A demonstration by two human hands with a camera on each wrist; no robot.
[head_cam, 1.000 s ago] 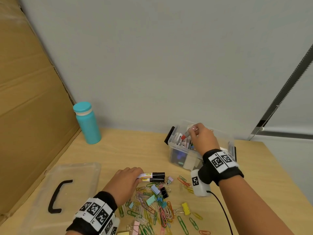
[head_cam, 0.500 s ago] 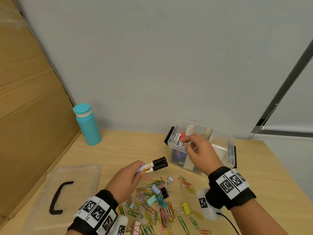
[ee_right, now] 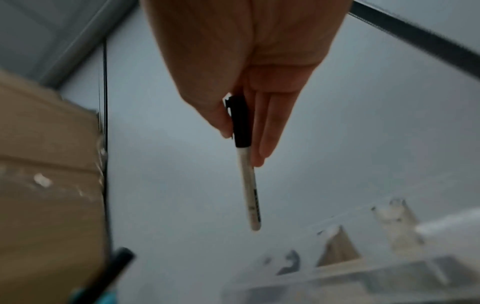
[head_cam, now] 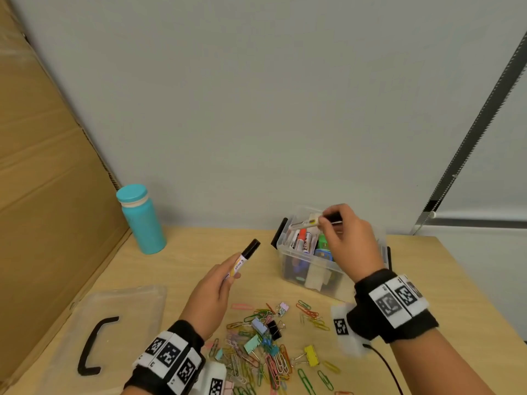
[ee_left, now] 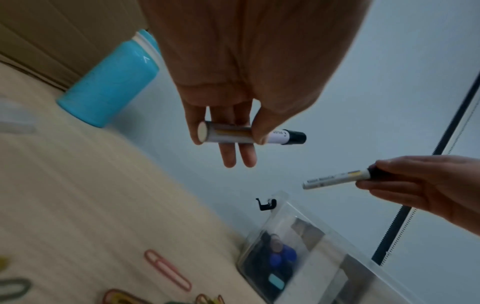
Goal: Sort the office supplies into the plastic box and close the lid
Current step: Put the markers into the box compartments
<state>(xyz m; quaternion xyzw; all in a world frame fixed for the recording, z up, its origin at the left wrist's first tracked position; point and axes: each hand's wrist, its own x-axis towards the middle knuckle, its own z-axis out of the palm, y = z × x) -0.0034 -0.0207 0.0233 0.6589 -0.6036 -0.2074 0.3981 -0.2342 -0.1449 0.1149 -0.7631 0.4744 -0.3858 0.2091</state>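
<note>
Change: one marker has passed from the left hand's pair to the right hand.
Left hand: pinches a thick marker above the table.
Right hand: pinches a thin marker over the plastic box.
Lid: off, lying at left.

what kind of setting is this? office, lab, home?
Probably a makeshift recording bench in an office or lab: a plain wooden table against a bare wall, a cardboard sheet propped along one side, and tracking-marker wristbands on the left hand and right hand.
</note>
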